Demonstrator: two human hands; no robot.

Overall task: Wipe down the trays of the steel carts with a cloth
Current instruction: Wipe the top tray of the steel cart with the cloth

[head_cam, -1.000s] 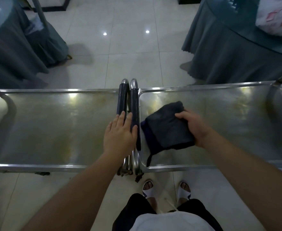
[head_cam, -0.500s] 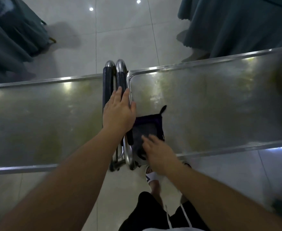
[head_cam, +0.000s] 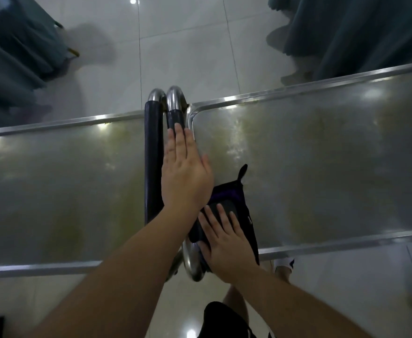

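Note:
Two steel carts stand side by side with their padded handles (head_cam: 153, 152) touching in the middle. A dark cloth (head_cam: 234, 196) lies in the near left corner of the right tray (head_cam: 322, 167). My right hand (head_cam: 227, 242) presses flat on the cloth with fingers straight. Flat and with straight fingers, my left hand (head_cam: 184, 172) rests on the right cart's handle. The left tray (head_cam: 54, 186) shows yellowish smears.
Tables draped in grey-green cloth stand at the far left (head_cam: 12, 50) and far right (head_cam: 358, 32). White tiled floor (head_cam: 180, 45) lies beyond the carts. My feet in white slippers (head_cam: 284, 264) are just below the right tray's near rim.
My right hand has pulled the cloth from the tray's middle-left to the near left corner and now lies flat on it. The left hand has shifted onto the right handle.

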